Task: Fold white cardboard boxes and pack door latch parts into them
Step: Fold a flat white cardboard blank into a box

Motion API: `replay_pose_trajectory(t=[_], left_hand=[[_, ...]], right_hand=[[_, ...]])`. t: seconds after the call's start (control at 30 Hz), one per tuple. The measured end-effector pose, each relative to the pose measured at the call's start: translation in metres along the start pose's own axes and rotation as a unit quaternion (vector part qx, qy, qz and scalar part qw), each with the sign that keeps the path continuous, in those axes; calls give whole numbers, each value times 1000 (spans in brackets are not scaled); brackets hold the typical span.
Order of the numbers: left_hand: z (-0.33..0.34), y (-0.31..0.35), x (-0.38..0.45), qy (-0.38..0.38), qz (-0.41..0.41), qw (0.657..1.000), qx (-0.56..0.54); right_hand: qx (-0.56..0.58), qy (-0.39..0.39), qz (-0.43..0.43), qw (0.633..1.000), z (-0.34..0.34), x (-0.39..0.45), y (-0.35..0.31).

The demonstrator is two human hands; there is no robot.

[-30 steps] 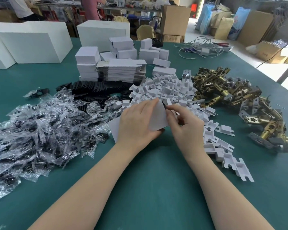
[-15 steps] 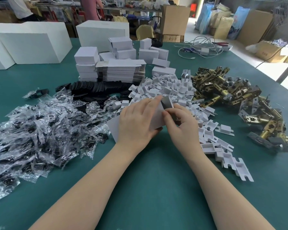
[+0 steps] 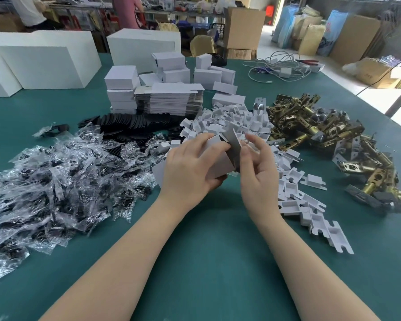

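Note:
A small white cardboard box point(image 3: 220, 162), partly folded, is held over the green table point(image 3: 206, 262) at centre. My left hand point(image 3: 190, 165) grips its body from the left. My right hand point(image 3: 257, 165) touches its open right end, where a grey flap point(image 3: 233, 145) stands up between thumb and fingers. Flat box blanks point(image 3: 169, 100) lie stacked behind. Brass door latches point(image 3: 322, 133) are heaped at the right. White cardboard inserts point(image 3: 232, 121) form a pile behind and right of my hands.
Clear bags of black parts point(image 3: 56, 179) cover the left side. Black discs point(image 3: 134, 123) lie behind them. Folded small boxes point(image 3: 122, 89) and large white boxes point(image 3: 44, 63) stand at the back. Cables point(image 3: 280, 66) lie at the far right; people stand beyond the table.
The box's right end has been opened up, and a flap now stands raised. My right hand's fingers have spread and lifted at that end. The left hand keeps its grip.

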State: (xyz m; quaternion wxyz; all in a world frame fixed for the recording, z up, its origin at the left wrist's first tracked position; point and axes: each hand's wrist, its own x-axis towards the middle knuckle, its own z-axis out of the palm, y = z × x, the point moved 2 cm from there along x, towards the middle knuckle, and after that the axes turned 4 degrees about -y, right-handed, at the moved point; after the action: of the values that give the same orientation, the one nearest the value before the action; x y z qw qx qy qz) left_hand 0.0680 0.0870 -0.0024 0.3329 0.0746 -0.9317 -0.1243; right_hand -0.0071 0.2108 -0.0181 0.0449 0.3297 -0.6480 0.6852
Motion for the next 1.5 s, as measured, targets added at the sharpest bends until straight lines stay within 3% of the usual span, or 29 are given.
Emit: replay_pose_trajectory(t=[0.2,0.4,0.93,1.17,1.33,1.4,1.5], left_hand=[[0,0,0,2,6,1000,-9],[2,-1,-1,9,20,1000,-14],[1,1,0,-4,22,1000,-9],[2,-2,-1,25,25,999,-21],[0,-10,0,50,8,998,-29],[0,-11,1,55,1,998,-33],[0,-13,1,75,-17,996,-54]], right_hand=[[131,8,77,988,0,3,-2],[156,11,120,980,1,3,-1],[89,9,86,992,-2,2,-3],[83,-44,51,994,-1,3,-5],[55,-130,15,990,5,2,-4],[48,-125,13,991,7,0,-2],[83,-56,44,994,8,-4,0]])
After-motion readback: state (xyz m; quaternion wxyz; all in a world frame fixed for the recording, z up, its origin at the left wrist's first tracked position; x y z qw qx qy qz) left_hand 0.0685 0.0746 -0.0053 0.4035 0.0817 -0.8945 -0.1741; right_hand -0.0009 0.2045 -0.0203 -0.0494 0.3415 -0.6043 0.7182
